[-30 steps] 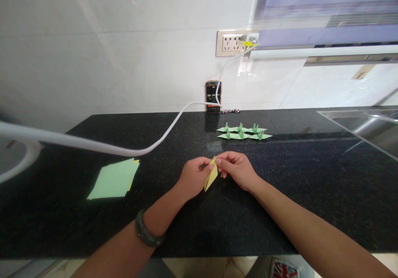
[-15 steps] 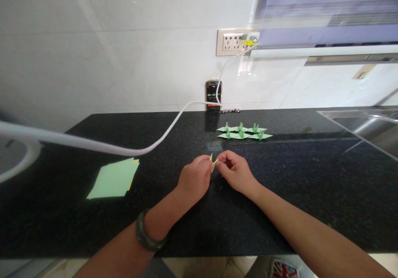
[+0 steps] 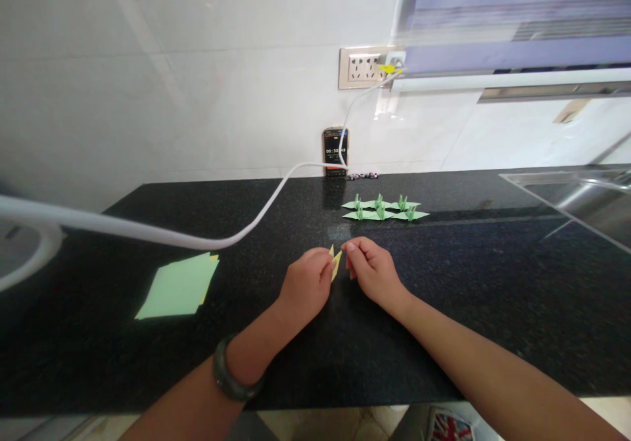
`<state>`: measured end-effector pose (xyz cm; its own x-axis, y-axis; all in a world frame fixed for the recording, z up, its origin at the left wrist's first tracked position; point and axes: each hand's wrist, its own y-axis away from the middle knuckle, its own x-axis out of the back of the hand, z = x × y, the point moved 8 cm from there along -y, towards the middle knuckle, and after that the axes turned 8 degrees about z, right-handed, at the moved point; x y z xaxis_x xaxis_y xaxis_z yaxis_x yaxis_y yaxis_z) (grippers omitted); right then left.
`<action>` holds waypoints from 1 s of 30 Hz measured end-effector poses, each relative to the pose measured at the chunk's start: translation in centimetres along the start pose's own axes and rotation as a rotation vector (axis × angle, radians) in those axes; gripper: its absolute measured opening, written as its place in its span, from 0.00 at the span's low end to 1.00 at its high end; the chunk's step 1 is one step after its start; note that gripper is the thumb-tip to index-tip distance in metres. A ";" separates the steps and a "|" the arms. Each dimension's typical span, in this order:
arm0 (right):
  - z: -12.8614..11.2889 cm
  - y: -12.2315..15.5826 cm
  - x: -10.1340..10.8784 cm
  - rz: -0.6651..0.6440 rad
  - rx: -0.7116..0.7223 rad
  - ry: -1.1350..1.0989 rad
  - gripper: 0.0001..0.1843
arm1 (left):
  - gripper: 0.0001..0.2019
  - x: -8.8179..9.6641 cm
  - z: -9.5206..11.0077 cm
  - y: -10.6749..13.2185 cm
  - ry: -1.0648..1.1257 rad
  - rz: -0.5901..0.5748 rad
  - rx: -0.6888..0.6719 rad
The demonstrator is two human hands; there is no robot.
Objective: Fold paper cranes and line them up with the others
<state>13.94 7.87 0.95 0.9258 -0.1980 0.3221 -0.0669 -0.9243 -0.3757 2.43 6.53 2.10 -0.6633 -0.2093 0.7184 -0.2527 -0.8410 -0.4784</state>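
pinching folded yellow paper (image 3: pixel 336 265) at its own two o'clock edge, the left hand (image 3: pixel 306 280) is closed; at the paper's three o'clock, the right hand (image 3: pixel 373 270) curls narrow, whether touching it i cannot tell

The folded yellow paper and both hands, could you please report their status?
Left hand holding folded yellow paper. Right hand near its tip, contact unclear. Green paper cranes beyond, clear of both hands.

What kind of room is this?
Probably a kitchen: a metal sink is set into the long dark counter, and a shiny tiled wall stands behind it.
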 end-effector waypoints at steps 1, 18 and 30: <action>0.5 -0.1 -0.1 -0.015 -0.053 -0.068 0.12 | 0.11 -0.1 -0.3 -0.1 0.038 -0.001 0.017; 1.6 0.2 -2.5 -0.354 -0.247 -0.515 0.13 | 0.12 -2.4 -2.4 0.3 0.604 -0.185 0.378; 1.8 0.2 -2.5 -0.356 -0.292 -0.535 0.12 | 0.09 -2.3 -2.0 0.3 0.672 -0.208 0.411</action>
<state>12.29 8.77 -1.48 0.9608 0.2511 -0.1174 0.2462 -0.9677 -0.0545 2.47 7.69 -0.66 -0.9453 0.2058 0.2529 -0.2254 -0.9730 -0.0506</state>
